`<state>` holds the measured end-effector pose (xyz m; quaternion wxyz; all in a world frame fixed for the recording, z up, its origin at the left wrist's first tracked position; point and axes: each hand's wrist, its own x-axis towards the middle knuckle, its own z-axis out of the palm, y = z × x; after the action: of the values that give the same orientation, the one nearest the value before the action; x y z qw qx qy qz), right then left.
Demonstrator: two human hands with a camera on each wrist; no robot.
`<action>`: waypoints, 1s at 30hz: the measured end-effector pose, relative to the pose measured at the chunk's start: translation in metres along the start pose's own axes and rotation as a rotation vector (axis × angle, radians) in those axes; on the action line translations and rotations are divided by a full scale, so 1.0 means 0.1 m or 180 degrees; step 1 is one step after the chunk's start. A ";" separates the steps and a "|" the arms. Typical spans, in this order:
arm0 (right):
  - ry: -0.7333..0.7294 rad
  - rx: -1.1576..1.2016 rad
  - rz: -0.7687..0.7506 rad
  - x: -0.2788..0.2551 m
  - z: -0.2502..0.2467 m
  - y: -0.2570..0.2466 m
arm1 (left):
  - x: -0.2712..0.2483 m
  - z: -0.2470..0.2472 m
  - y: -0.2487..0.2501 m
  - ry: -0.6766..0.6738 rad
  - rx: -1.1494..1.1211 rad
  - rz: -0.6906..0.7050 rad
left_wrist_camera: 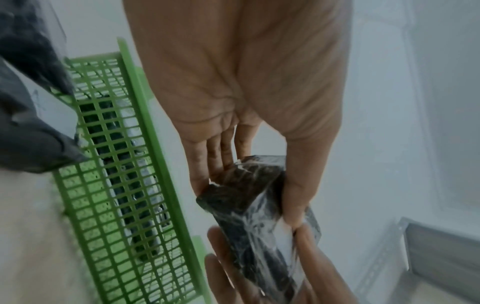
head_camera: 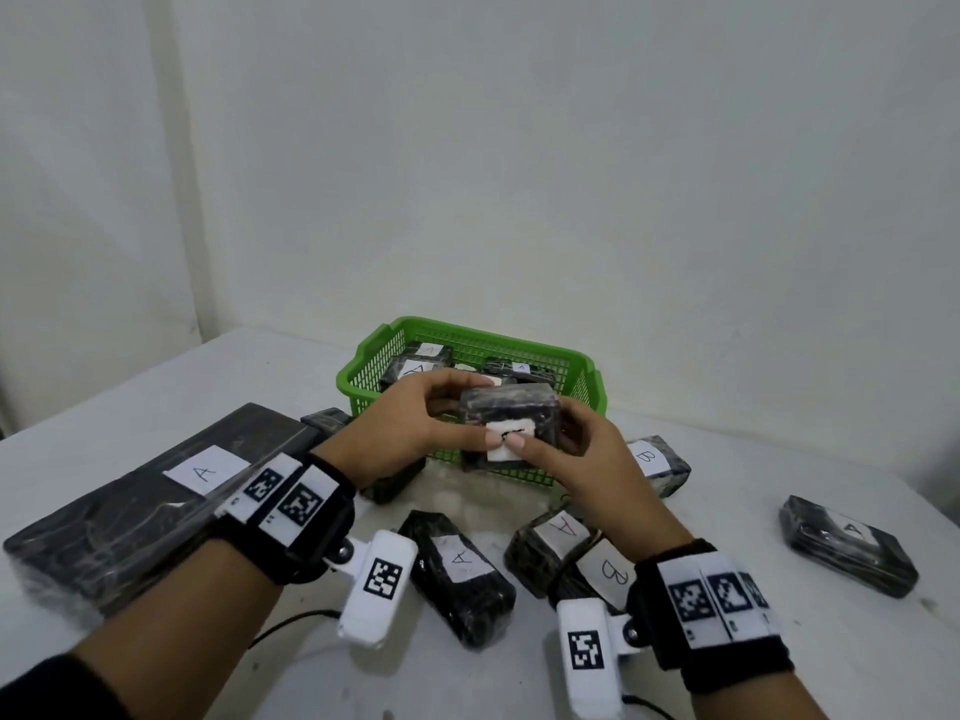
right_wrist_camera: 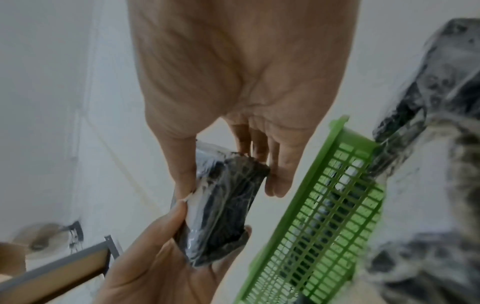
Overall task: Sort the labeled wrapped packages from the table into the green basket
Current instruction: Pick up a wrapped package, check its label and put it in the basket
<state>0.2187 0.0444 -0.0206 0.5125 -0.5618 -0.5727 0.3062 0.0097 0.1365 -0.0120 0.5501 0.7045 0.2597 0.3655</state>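
Observation:
A small dark wrapped package [head_camera: 511, 407] with a white label [head_camera: 506, 440] is held in the air just in front of the green basket [head_camera: 470, 332]. My left hand [head_camera: 470, 407] grips its left end, thumb on the label. My right hand [head_camera: 545, 433] grips its right end, thumb also on the label, so the letter is hidden. The left wrist view shows the left hand [left_wrist_camera: 249, 195] pinching the package [left_wrist_camera: 249, 185] beside the basket [left_wrist_camera: 155, 164]. In the right wrist view the right hand [right_wrist_camera: 231, 185] holds the package [right_wrist_camera: 228, 205] next to the basket [right_wrist_camera: 293, 205].
Several labeled packages lie in the basket [head_camera: 415, 363]. On the white table [head_camera: 779, 657] lie a large A package [head_camera: 156, 501] at left, an A package [head_camera: 457, 569], stacked A [head_camera: 558, 532] and B [head_camera: 608, 574] packages, a B package [head_camera: 657, 462] and an A package [head_camera: 847, 543] far right.

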 end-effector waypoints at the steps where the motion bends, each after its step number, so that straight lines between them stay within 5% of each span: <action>1: 0.0047 0.0156 -0.0021 0.00 0.02 -0.01 | 0.00 0.03 -0.03 0.0004 -0.0173 -0.0006; 6: 0.0337 0.0575 -0.0005 0.04 0.07 0.01 | -0.02 0.23 -0.32 0.0159 -0.1267 -0.0115; 20: 0.0109 0.0368 0.0344 -0.04 0.03 0.22 | -0.02 0.30 -0.41 0.0651 -0.0862 -0.0176; 30: 0.0285 0.0562 0.0395 -0.07 0.04 0.26 | -0.14 0.33 -0.35 0.0175 -0.0403 -0.0149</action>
<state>0.2223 0.0432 -0.0481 0.5651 -0.5619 -0.4842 0.3612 0.0288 0.1157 -0.0532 0.5946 0.6518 0.2675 0.3874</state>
